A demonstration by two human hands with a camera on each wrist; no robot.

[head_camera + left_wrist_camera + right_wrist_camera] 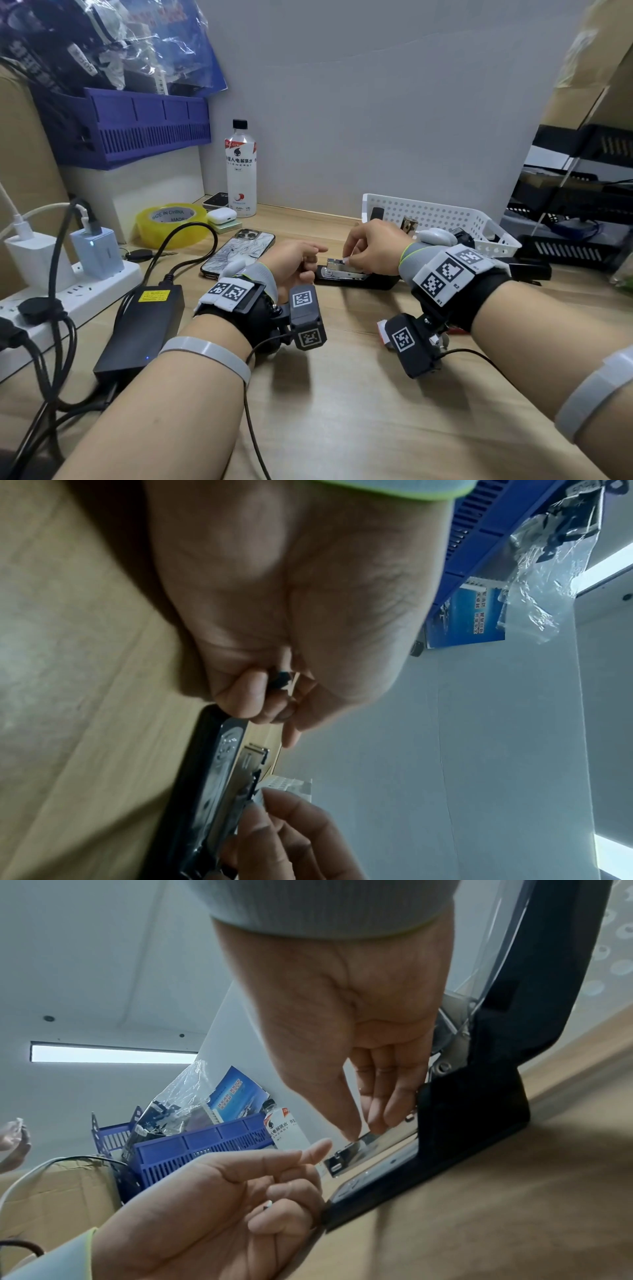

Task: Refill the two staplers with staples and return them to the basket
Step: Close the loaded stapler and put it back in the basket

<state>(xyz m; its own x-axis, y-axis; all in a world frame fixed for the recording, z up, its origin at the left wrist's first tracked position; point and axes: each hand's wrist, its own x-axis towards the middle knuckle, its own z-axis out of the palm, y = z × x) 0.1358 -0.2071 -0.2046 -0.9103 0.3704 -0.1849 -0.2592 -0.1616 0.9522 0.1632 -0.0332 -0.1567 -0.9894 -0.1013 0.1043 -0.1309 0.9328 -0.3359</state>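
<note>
A black stapler [376, 281] [192, 791] [462, 1123] lies hinged open on the wooden table, its metal magazine [334, 266] [346, 1158] bare. My right hand [347, 258] [365, 1131] pinches a short staple strip [258, 799] over the magazine's front end. My left hand [308, 260] [291, 1183] has its lower fingers curled against the stapler's front tip, index finger stretched out. The white perforated basket [445, 210] stands behind my right hand with dark items inside; I cannot tell if one is a stapler.
A phone [239, 250], a yellow tape roll [171, 222], an earbud case [222, 216] and a bottle [240, 171] sit at the back left. A power strip [68, 291] and black adapter [144, 329] with cables fill the left. A small red-white box [382, 330] shows under my right wrist.
</note>
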